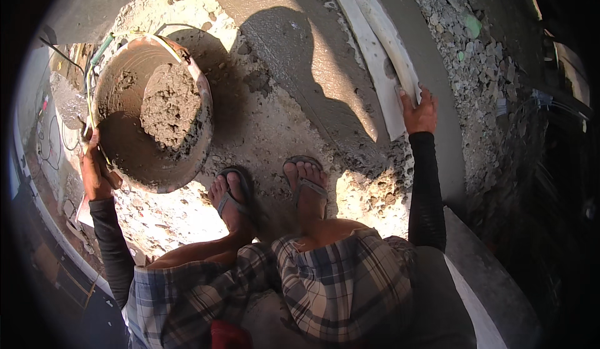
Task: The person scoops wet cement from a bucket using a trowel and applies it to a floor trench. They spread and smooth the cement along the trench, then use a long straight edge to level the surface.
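On the left stands a round, mortar-smeared basin [119, 155], tilted, with a heap of wet grey mortar [172, 108] inside. My left hand [99, 171] is closed on its near left rim. To the right, a long pale wooden float [372, 55] with a raised lengthwise handle lies over smooth wet mortar [337, 55]. The fingers of my right hand [420, 111] close round the near end of that handle.
My feet, in flip-flops [306, 183], stand on rough ground between basin and wet mortar. Broken rubble [487, 93] runs along the right. A yellow-green cord [91, 93] and a green stick-like piece [102, 50] lie against the basin's left side.
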Action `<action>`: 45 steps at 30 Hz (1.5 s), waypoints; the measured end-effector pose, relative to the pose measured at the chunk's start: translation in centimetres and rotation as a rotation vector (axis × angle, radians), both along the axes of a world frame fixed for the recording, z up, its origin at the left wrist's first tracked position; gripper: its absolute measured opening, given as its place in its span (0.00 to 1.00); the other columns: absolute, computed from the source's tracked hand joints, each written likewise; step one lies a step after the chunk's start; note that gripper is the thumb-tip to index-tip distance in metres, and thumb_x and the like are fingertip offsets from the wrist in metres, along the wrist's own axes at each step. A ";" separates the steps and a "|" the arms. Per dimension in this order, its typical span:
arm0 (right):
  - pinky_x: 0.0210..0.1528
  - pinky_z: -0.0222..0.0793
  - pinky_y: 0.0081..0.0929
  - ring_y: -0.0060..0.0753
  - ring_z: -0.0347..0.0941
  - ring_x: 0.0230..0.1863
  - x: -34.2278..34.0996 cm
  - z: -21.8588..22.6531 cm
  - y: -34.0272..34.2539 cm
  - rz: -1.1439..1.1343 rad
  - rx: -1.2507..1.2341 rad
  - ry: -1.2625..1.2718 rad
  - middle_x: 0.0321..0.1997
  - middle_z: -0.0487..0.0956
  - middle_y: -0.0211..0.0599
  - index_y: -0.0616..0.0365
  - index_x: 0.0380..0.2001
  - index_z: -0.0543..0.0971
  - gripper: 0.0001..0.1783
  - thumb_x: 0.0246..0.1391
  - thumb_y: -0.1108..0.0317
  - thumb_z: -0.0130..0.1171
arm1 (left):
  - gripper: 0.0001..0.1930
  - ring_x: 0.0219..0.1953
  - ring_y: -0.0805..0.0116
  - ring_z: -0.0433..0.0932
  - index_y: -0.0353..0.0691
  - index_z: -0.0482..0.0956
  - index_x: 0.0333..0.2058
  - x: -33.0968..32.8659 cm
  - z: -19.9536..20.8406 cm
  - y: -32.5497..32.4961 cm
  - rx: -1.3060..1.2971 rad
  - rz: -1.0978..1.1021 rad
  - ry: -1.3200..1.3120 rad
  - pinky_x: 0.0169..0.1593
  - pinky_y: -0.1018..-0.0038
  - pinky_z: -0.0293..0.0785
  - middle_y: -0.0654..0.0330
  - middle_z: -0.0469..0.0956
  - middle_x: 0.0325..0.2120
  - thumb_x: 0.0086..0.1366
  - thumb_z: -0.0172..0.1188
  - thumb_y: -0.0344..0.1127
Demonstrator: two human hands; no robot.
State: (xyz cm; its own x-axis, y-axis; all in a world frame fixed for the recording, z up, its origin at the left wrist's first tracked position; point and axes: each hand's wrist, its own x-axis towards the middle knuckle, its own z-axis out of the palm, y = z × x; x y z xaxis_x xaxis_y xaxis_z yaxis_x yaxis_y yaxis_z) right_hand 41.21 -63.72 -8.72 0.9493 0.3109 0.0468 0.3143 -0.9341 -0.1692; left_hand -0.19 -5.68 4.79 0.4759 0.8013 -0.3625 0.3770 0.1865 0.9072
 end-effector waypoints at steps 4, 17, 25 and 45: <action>0.51 0.72 0.55 0.59 0.78 0.49 2.8 -0.3 0.6 0.059 -0.201 0.134 0.46 0.81 0.55 0.59 0.51 0.78 0.34 0.56 0.39 0.64 | 0.32 0.65 0.66 0.67 0.29 0.67 0.65 -0.7 -0.9 1.7 0.034 -0.030 0.138 0.69 0.71 0.57 0.53 0.71 0.62 0.72 0.57 0.48; 0.43 0.74 0.44 0.58 0.80 0.38 -2.5 8.4 -6.9 -0.055 0.091 0.207 0.37 0.82 0.55 0.63 0.43 0.78 0.20 0.54 0.59 0.64 | 0.27 0.49 0.69 0.75 0.35 0.77 0.55 -0.3 -0.6 2.4 -0.007 -0.049 0.248 0.56 0.72 0.68 0.60 0.79 0.47 0.62 0.71 0.43; 0.42 0.70 0.36 0.44 0.73 0.34 -15.2 19.2 -15.9 -0.245 0.124 0.081 0.32 0.75 0.49 0.64 0.43 0.75 0.17 0.50 0.69 0.61 | 0.23 0.44 0.69 0.76 0.36 0.76 0.49 -2.0 -0.1 4.5 -0.073 -0.066 0.216 0.54 0.70 0.69 0.62 0.79 0.41 0.58 0.70 0.38; 0.55 0.70 0.40 0.51 0.74 0.51 -29.7 28.5 -28.5 -0.379 -0.257 0.375 0.47 0.79 0.46 0.62 0.49 0.78 0.28 0.46 0.59 0.73 | 0.22 0.42 0.65 0.77 0.38 0.76 0.47 3.1 -6.2 5.9 -0.089 -0.377 0.310 0.45 0.68 0.74 0.57 0.78 0.39 0.68 0.56 0.53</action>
